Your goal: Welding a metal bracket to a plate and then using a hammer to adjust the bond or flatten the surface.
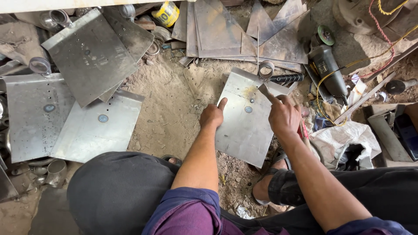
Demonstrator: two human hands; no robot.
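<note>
**Both hands on the steel sheet, tool at its far edge**

Person squatting on a dirt floor [174,109], working a flat steel sheet [244,130] lying directly ahead of the knees.

- Left hand [212,116]: loosely clenched, knuckles on the sheet's left edge, index finger pointing along it. Holds nothing; looks like it is pinning the sheet.
- Right hand [284,115]: gripping a thin metal tool [264,90], tip aimed at the sheet's far edge near a short pipe ring [266,68].
- Sheet: roughly rectangular, long axis running away from the person and slightly tilted left. Dull grey, small round disc [248,109] near centre, a scorched yellowish patch near the far edge.
- Right hand is nearer the ring; left sits at the mid left edge.

Similar sheets [65,117] lie well apart to the left; angle grinder [326,69] just past the sheet's right far corner.
</note>
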